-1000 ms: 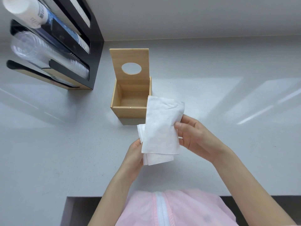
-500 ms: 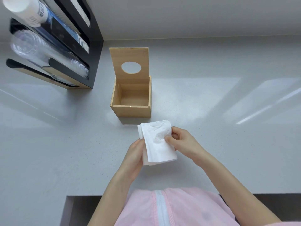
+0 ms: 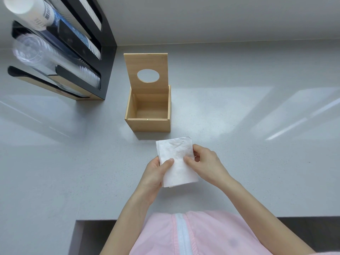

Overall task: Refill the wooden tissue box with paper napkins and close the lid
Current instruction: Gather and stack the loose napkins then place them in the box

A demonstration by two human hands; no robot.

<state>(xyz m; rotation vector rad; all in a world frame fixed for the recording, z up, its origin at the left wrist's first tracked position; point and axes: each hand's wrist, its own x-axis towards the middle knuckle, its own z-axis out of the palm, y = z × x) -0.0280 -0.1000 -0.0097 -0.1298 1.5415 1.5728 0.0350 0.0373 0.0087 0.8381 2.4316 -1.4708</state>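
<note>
A wooden tissue box stands on the grey counter with its inside bare. Its lid, with an oval hole, is tipped up at the back. Just in front of the box I hold a small stack of folded white paper napkins above the counter. My left hand grips the stack's left edge with the thumb on top. My right hand holds the right edge, thumb pressed on the top napkin.
A black and wood dispenser rack with stacks of clear and paper cups stands at the back left, close to the box. The counter's front edge has a cut-out near my body. A wall runs along the back.
The raised top napkin has been folded down flat onto the stack. Both hands have come together on the stack, slightly nearer to me, and the left thumb now rests on top.
</note>
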